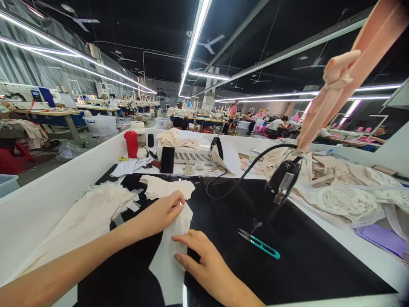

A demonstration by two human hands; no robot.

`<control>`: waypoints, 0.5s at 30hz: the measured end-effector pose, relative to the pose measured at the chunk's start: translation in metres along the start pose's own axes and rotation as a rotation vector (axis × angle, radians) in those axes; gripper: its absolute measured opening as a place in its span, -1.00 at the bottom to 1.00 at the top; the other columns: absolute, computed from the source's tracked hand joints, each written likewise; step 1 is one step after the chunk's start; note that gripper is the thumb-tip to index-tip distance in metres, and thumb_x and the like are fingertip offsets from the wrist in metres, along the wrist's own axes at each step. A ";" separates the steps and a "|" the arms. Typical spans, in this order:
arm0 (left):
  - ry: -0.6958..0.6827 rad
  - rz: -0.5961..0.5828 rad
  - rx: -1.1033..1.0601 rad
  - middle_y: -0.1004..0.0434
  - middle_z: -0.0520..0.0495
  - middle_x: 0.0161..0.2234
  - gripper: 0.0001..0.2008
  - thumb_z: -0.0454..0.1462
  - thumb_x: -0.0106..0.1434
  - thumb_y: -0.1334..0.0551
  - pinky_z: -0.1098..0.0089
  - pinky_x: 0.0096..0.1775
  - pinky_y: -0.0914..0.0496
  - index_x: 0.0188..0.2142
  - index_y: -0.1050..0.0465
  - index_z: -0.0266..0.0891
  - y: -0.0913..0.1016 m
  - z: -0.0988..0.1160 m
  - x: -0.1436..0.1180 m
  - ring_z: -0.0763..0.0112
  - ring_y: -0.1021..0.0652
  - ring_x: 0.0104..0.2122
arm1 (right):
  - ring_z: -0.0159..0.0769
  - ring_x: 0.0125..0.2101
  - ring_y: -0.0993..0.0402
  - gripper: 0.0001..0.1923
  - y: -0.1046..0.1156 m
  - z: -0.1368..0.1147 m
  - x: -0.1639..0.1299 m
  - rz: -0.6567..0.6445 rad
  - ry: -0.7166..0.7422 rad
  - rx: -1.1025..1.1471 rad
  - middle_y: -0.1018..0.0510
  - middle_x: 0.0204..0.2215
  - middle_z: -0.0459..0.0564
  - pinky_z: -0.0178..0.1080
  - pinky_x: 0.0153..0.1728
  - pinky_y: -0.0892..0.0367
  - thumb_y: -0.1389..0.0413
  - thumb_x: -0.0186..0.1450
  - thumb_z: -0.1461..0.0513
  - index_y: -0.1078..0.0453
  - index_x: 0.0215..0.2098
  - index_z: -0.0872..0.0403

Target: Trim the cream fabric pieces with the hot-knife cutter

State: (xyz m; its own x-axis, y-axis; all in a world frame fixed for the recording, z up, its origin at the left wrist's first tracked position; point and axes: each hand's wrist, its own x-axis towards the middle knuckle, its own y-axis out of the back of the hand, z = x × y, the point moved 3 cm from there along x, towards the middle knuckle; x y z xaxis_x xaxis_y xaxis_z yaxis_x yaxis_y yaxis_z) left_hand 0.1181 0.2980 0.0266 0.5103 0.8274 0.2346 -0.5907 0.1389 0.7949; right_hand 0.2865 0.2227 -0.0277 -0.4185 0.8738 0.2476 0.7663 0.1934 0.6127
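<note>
A pale, flat cut piece (168, 266), fabric or thin sheet, lies lengthwise on the black work surface before me. My left hand (169, 211) is closed, its fingertips pinching the piece near its upper end. My right hand (206, 260) rests lower down on the right edge, thumb and fingers apart, touching the piece without gripping it. Just beyond my left hand is a small cream fabric stack (166, 187). To the right of my right hand, teal thread snips (260, 244) lie on the black surface (303, 264).
A cream fabric pile (86, 213) lies left. At the back are a phone (167, 160), a red container (131, 144) and a white visor (228, 157). A black cabled device (284, 181) hangs from knotted pink fabric (338, 81) at right, near lace pieces (348, 200).
</note>
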 end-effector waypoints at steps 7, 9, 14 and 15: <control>0.161 0.195 -0.037 -0.35 0.10 -0.44 -0.58 -0.09 0.29 -0.06 0.39 -0.41 -0.24 0.05 -0.44 -0.19 0.054 -0.034 0.034 0.38 -0.36 -0.50 | -0.23 -0.36 -0.51 -0.69 0.014 0.031 0.077 0.164 -0.077 0.139 -0.69 -0.31 0.00 -0.22 -0.27 -0.39 -0.10 0.31 0.21 -0.64 -0.09 0.07; 0.208 0.239 -0.027 -0.34 0.09 -0.44 -0.54 -0.08 0.27 -0.05 0.39 -0.41 -0.24 0.05 -0.45 -0.22 0.068 -0.048 0.040 0.39 -0.35 -0.51 | -0.26 -0.44 -0.43 -0.67 0.029 0.042 0.098 0.238 -0.099 0.122 -0.64 -0.39 -0.02 -0.24 -0.35 -0.31 -0.09 0.32 0.14 -0.62 -0.10 0.09; 0.267 0.293 0.040 -0.40 0.04 -0.37 -0.56 -0.08 0.23 -0.07 0.36 -0.32 -0.33 -0.02 -0.51 -0.21 0.083 -0.076 0.050 0.34 -0.43 -0.43 | -0.24 -0.39 -0.44 -0.68 0.051 0.056 0.140 0.380 -0.088 0.083 -0.64 -0.30 -0.05 -0.22 -0.29 -0.29 -0.09 0.32 0.07 -0.58 -0.11 0.03; 0.272 0.294 0.056 -0.43 0.03 -0.35 -0.57 -0.09 0.24 -0.07 0.35 -0.30 -0.35 -0.02 -0.52 -0.20 0.083 -0.081 0.052 0.33 -0.45 -0.42 | -0.22 -0.35 -0.47 -0.69 0.052 0.057 0.148 0.404 -0.079 0.077 -0.66 -0.26 -0.04 -0.20 -0.25 -0.32 -0.09 0.32 0.07 -0.56 -0.11 0.03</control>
State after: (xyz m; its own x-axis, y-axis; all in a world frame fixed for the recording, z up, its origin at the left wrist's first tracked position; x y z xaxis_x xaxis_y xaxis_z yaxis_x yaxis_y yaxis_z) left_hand 0.0446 0.3965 0.0590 0.1363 0.9421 0.3063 -0.6482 -0.1490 0.7467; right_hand 0.2924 0.3878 -0.0022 -0.0403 0.9172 0.3965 0.8965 -0.1421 0.4197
